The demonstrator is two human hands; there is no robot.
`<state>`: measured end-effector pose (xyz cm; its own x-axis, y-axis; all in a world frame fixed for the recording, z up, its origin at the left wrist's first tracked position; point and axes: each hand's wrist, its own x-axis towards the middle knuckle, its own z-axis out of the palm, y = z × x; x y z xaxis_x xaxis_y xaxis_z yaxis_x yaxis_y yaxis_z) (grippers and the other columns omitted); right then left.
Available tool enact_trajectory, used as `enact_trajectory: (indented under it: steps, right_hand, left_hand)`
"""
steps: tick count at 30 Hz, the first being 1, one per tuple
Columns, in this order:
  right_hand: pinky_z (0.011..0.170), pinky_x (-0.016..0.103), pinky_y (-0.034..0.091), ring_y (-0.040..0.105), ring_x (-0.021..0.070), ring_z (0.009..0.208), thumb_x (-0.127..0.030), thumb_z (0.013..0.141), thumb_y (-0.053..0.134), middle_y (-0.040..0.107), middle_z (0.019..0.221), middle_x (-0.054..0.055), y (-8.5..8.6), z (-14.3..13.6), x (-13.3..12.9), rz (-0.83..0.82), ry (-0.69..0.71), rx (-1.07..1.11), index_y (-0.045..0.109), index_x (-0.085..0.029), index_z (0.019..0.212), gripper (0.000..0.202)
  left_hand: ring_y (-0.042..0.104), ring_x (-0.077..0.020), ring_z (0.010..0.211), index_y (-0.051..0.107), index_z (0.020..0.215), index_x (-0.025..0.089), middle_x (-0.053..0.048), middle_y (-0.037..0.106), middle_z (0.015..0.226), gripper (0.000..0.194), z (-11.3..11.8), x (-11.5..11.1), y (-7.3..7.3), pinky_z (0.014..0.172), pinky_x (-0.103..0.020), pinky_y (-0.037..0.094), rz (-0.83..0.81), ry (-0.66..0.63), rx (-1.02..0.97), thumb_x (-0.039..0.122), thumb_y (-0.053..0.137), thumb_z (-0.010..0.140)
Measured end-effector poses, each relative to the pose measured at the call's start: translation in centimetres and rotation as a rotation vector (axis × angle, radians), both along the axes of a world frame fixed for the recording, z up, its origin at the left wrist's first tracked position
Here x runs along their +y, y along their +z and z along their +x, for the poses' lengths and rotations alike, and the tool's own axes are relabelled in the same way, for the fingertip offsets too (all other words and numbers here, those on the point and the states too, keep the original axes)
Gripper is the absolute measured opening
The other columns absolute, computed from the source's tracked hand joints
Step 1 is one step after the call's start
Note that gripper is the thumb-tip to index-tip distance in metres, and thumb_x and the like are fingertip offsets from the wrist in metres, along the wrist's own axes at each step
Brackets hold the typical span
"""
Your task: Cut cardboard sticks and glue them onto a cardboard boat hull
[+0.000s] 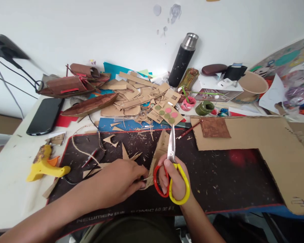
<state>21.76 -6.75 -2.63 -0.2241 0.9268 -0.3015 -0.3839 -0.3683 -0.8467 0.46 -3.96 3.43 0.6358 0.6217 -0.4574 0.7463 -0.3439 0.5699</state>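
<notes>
My right hand (176, 177) grips scissors (171, 153) with one red and one yellow handle; their blades are together and point away from me. My left hand (128, 177) is closed in a pinch beside them, with a bit of pale twine (84, 152) at its fingertips. That twine runs back across the mat, passing under the hand. Between both hands lies a long folded cardboard strip (158, 152), its near end by my left fingertips. Pointed cardboard offcuts (125, 152) lie just beyond my left hand.
A yellow glue gun (44, 163) and a phone (44, 116) are at the left. Brown model boats (88, 105), cardboard scraps (134, 94), a black flask (182, 60) and paint pots (204, 108) line the back. An L-shaped cardboard sheet (273, 148) covers the dark mat's (218, 189) right end.
</notes>
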Motion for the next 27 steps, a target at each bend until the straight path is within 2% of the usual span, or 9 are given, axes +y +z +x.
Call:
enact_trajectory:
  steps: [4, 9, 13, 18, 24, 27]
  right_hand:
    - [0.031, 0.015, 0.033, 0.042, 0.0078, 0.027, -0.059, 0.099, 0.073, 0.048, 0.044, -0.010, 0.0, 0.1, 0.6, -0.022, -0.033, 0.063, 0.065, -0.019, 0.091, 0.042]
    - [0.030, 0.015, 0.032, 0.041, 0.0079, 0.025, -0.059, 0.097, 0.075, 0.048, 0.043, -0.010, 0.2, 0.0, 0.6, -0.035, -0.057, 0.068, 0.065, -0.018, 0.089, 0.043]
    - [0.030, 0.016, 0.033, 0.041, 0.0083, 0.026, -0.060, 0.098, 0.074, 0.048, 0.043, -0.010, 0.1, -0.1, 0.0, -0.021, -0.071, 0.033, 0.065, -0.019, 0.090, 0.043]
    - [0.032, 0.016, 0.035, 0.040, 0.0075, 0.028, -0.061, 0.100, 0.071, 0.048, 0.045, -0.010, 0.0, -0.1, -1.0, -0.022, -0.037, -0.015, 0.064, -0.019, 0.092, 0.043]
    - [0.032, 0.015, 0.034, 0.038, 0.0068, 0.029, -0.060, 0.102, 0.069, 0.048, 0.046, -0.010, 0.8, 0.6, -1.9, -0.028, 0.037, -0.008, 0.063, -0.019, 0.094, 0.042]
    - [0.032, 0.015, 0.034, 0.039, 0.0067, 0.029, -0.057, 0.103, 0.069, 0.048, 0.046, -0.010, 1.6, 0.6, -1.5, -0.001, 0.042, -0.010, 0.063, -0.019, 0.094, 0.040]
  left_hand:
    - [0.078, -0.0303, 0.096, 0.074, 0.106, 0.024, -0.008, 0.082, 0.101, 0.016, 0.9, -0.6, -0.1, 0.079, -0.036, 0.051, -0.008, 0.000, 0.011, 0.030, 0.060, 0.105]
    - [0.080, -0.0293, 0.098, 0.078, 0.110, 0.025, -0.007, 0.084, 0.102, 0.020, 1.4, -0.8, -0.7, 0.082, -0.034, 0.052, -0.035, 0.101, -0.064, 0.031, 0.059, 0.105]
    - [0.079, -0.0264, 0.087, 0.078, 0.111, 0.026, -0.005, 0.084, 0.097, 0.020, 1.6, -0.9, -1.5, 0.076, -0.032, 0.050, -0.042, 0.230, -0.096, 0.033, 0.062, 0.102]
    - [0.073, -0.0217, 0.073, 0.079, 0.100, 0.024, -0.003, 0.082, 0.084, 0.021, 1.9, 0.1, -1.1, 0.068, -0.030, 0.046, -0.083, 0.294, -0.104, 0.033, 0.061, 0.097]
    - [0.074, -0.0198, 0.074, 0.081, 0.097, 0.022, -0.001, 0.083, 0.084, 0.023, 2.1, 2.3, -1.0, 0.067, -0.027, 0.049, -0.151, 0.209, -0.172, 0.020, 0.060, 0.088]
    - [0.077, -0.0218, 0.079, 0.082, 0.095, 0.022, -0.003, 0.086, 0.089, 0.023, 2.5, 3.1, -1.0, 0.071, -0.029, 0.051, -0.101, 0.121, -0.158, 0.018, 0.061, 0.087]
